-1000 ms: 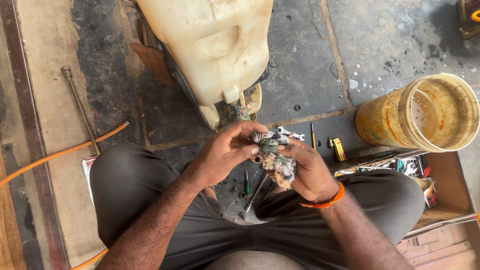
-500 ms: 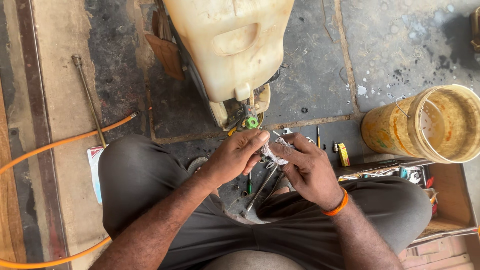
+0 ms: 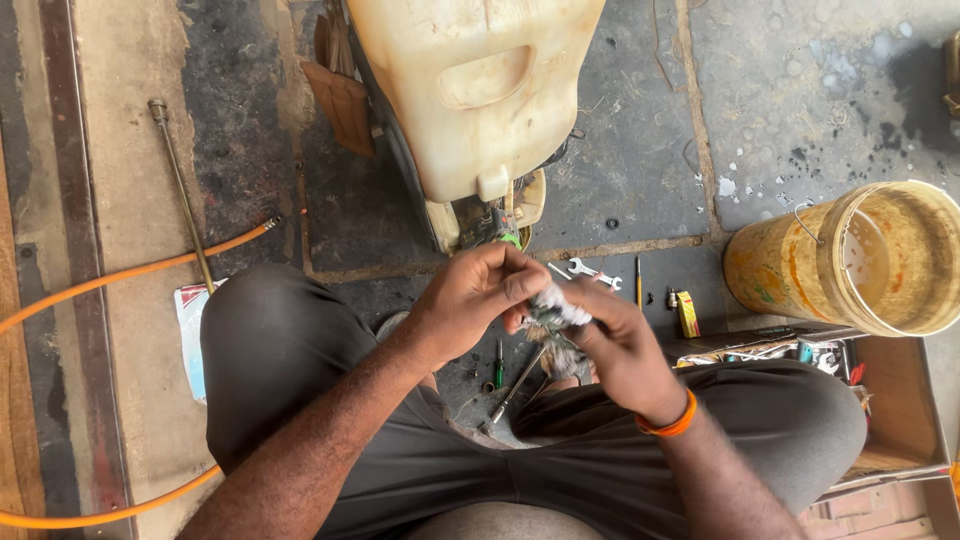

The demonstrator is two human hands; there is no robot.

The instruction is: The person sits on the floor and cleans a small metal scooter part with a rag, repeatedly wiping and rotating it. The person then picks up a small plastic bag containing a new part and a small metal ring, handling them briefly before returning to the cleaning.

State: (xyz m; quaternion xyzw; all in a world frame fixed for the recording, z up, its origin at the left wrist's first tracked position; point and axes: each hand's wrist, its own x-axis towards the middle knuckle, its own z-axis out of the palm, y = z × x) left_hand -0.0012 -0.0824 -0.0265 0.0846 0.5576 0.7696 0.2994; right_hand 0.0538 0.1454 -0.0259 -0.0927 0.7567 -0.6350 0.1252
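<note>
A: What are the hands doing?

B: The left hand (image 3: 470,300) and the right hand (image 3: 615,350) meet above the person's lap. Both are closed on a small grimy metal part (image 3: 556,320) wrapped partly in a white rag (image 3: 560,303). The left pinches it from above with thumb and fingertips; the right cups it from below.

A: And under them?

B: A thin metal rod (image 3: 515,385) slants down from the part towards the stone floor (image 3: 800,90) between the knees. A small green-handled screwdriver (image 3: 499,362) lies just beside it.

A: What else is about?

B: A cream plastic tank (image 3: 480,90) stands just beyond the hands. A spanner (image 3: 594,272) lies near it. To the right, a yellowed bucket (image 3: 850,260) lies on its side, and an orange hose (image 3: 120,275) curves along the floor's left edge. The right wrist wears an orange band (image 3: 668,425).
</note>
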